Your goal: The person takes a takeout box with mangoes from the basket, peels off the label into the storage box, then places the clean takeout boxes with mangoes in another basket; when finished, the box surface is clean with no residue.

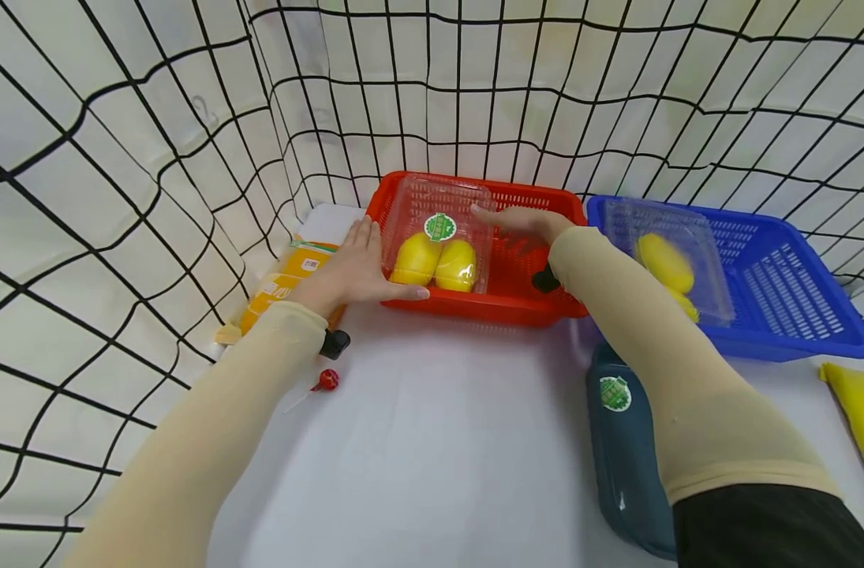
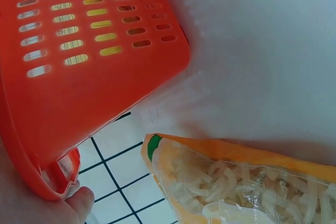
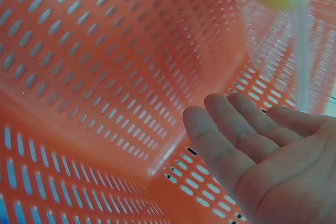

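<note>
A clear plastic box [image 1: 441,229] with a green round label and yellow mango-like fruits [image 1: 456,265] inside stands tilted in the left part of a red basket [image 1: 517,312]. My left hand [image 1: 360,268] rests on the basket's left rim, fingers extended and thumb spread along the front edge. Inside the basket, my right hand [image 1: 524,223] is at the box's right side with loosely extended fingers. The right wrist view shows the fingers [image 3: 236,129] holding nothing, near the perforated wall; whether the thumb touches the box cannot be told.
A blue basket [image 1: 794,339] on the right holds another clear box with yellow fruit. A dark teal case [image 1: 626,465] lies below it, partly behind my right arm. An orange food bag [image 1: 275,288], a red lollipop [image 1: 328,379] and a yellow packet [image 1: 861,402] lie around. Black netting surrounds the table.
</note>
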`<state>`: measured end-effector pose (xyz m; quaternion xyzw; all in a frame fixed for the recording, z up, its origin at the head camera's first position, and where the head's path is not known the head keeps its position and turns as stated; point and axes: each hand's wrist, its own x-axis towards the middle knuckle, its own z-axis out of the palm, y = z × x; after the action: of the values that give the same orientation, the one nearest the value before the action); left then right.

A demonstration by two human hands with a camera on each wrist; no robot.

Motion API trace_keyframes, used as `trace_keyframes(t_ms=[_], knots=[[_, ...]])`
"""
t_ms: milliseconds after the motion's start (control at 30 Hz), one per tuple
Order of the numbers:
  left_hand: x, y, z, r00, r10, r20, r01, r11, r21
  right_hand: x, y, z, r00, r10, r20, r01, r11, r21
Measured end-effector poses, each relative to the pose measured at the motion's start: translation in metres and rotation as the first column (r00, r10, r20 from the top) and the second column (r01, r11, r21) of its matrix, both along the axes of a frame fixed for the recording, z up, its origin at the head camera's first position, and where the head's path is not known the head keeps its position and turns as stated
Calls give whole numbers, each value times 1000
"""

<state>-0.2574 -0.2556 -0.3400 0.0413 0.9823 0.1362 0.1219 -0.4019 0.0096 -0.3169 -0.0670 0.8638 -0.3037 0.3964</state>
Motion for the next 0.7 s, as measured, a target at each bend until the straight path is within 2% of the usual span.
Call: trace_keyframes(t_ms=[67,200,433,700], knots=[[0,1,-1,1000,-2,-3,2,1000,-4,-2,0,-5,1000,-17,20,17,1000,-19],[-1,0,-1,1000,-4,-10,4,1000,-9,-4,-2,-13,999,-2,37,3,999,-38],[-1,1,-1,1000,-7,-6,7,1000,-14,1,-6,-18,998,-39,55,41,999,-33],[-1,0,-1,1000,-13,-4,13,1000,-19,3,-10,-17,994,-54,96,68,987,-146]])
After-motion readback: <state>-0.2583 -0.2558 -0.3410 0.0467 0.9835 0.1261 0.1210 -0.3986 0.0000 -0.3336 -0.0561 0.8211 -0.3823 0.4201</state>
